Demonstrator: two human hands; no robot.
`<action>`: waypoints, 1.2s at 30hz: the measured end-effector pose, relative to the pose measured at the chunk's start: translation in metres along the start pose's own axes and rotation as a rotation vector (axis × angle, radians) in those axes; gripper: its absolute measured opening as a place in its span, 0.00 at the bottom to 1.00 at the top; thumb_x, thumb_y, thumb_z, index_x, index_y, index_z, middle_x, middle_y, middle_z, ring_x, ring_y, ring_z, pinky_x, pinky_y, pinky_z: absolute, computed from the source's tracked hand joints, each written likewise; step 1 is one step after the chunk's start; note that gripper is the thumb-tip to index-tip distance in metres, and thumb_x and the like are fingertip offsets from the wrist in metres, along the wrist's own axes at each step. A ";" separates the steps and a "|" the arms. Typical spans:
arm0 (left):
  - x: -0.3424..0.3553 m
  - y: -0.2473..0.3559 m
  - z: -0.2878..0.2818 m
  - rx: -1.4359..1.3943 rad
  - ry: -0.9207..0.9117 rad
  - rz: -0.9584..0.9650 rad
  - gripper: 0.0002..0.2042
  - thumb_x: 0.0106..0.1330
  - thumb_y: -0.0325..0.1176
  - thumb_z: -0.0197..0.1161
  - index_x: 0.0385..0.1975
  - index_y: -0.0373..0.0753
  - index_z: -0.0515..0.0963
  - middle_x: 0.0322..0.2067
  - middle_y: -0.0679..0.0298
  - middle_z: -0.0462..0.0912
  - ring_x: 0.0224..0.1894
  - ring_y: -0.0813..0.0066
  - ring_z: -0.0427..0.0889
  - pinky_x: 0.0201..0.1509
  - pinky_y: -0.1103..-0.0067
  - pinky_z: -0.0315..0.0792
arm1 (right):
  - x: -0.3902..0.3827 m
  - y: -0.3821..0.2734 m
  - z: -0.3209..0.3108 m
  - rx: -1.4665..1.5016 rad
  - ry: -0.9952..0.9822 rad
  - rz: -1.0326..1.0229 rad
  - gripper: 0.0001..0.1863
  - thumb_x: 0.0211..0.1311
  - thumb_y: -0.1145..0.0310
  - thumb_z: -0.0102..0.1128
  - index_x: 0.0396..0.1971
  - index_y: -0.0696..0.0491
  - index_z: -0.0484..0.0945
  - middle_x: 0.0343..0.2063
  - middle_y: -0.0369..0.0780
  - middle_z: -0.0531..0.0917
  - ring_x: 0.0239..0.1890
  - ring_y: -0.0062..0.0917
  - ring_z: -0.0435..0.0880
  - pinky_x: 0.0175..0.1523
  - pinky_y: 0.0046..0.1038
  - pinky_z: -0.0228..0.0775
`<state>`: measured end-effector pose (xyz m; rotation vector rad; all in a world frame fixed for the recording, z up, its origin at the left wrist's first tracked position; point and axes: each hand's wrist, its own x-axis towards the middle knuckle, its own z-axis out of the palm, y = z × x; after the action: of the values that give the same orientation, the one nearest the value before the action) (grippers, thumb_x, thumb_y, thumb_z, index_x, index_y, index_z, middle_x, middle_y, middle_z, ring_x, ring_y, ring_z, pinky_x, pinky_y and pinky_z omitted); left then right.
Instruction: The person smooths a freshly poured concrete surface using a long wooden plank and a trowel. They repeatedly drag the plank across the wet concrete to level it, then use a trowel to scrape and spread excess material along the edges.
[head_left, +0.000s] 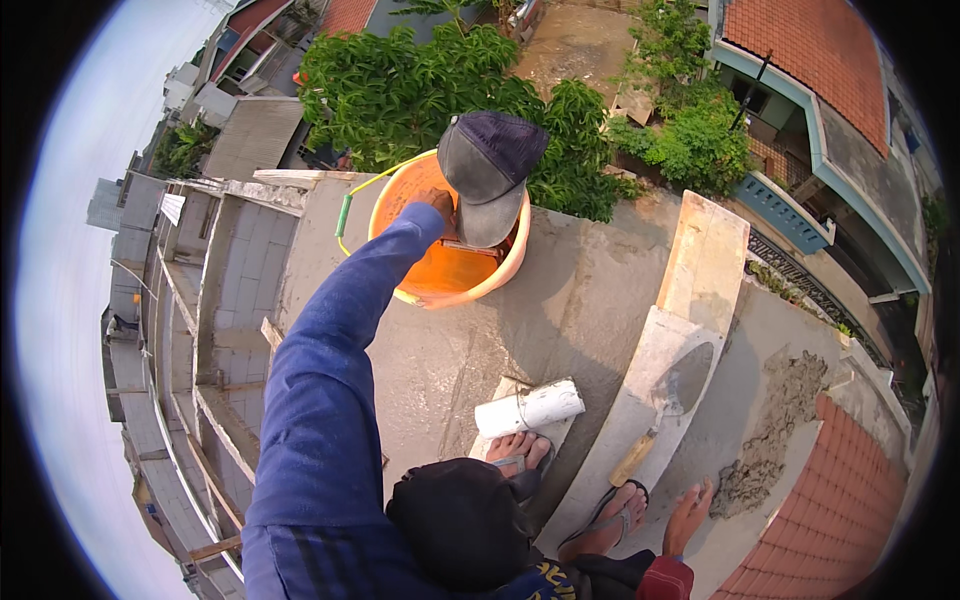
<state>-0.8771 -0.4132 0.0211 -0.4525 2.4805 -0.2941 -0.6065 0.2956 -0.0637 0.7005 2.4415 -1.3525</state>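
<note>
My left hand (432, 203), on an arm in a blue sleeve, reaches over the rim of an orange bucket (428, 275). Its fingers look curled inside the opening, but what they grip is hidden. Right beside it, a dark cap (490, 170) with a grey brim covers part of the bucket; what the cap rests on I cannot tell. Under the brim the edge of a flat, brownish piece (475, 247) shows in the bucket. The bucket's wire handle has a green grip (344, 215) and hangs out to the left. My right hand is out of view.
Sandalled feet (515, 450) and a bare foot (690, 512) stand near a white roll-shaped object (530, 408). A trowel (684, 380) lies on a long pale board (640, 400). Wet mortar (780, 420) is heaped at right, beside red tiles (830, 510). The slab drops off beyond the bucket.
</note>
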 end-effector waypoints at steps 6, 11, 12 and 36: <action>-0.031 -0.005 0.007 0.020 0.115 0.042 0.12 0.58 0.42 0.72 0.40 0.49 0.87 0.39 0.60 0.89 0.46 0.58 0.88 0.49 0.66 0.81 | 0.007 -0.001 0.004 0.010 -0.045 -0.050 0.30 0.81 0.53 0.47 0.69 0.60 0.65 0.54 0.45 0.76 0.38 0.25 0.77 0.45 0.28 0.72; -0.030 -0.016 0.021 0.015 0.378 0.016 0.13 0.64 0.41 0.68 0.48 0.52 0.84 0.41 0.60 0.86 0.47 0.57 0.85 0.48 0.65 0.79 | 0.010 -0.010 -0.002 -0.028 -0.088 -0.001 0.30 0.81 0.53 0.47 0.70 0.60 0.65 0.58 0.47 0.75 0.37 0.25 0.78 0.47 0.29 0.73; -0.029 -0.019 0.021 0.112 0.406 0.045 0.12 0.66 0.41 0.66 0.48 0.53 0.84 0.42 0.60 0.86 0.47 0.58 0.85 0.48 0.66 0.79 | 0.010 -0.011 -0.002 -0.021 -0.073 -0.016 0.30 0.81 0.53 0.47 0.70 0.60 0.65 0.58 0.48 0.75 0.39 0.26 0.78 0.48 0.29 0.73; -0.096 -0.055 -0.003 -0.316 0.699 -0.195 0.13 0.65 0.37 0.62 0.49 0.48 0.77 0.41 0.58 0.86 0.48 0.47 0.83 0.48 0.57 0.78 | 0.016 -0.025 -0.014 -0.134 -0.080 -0.073 0.27 0.80 0.52 0.48 0.70 0.51 0.67 0.50 0.40 0.75 0.38 0.24 0.76 0.42 0.28 0.71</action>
<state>-0.7910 -0.4269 0.0902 -0.8411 3.1903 -0.1478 -0.6328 0.3006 -0.0455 0.5192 2.4876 -1.2045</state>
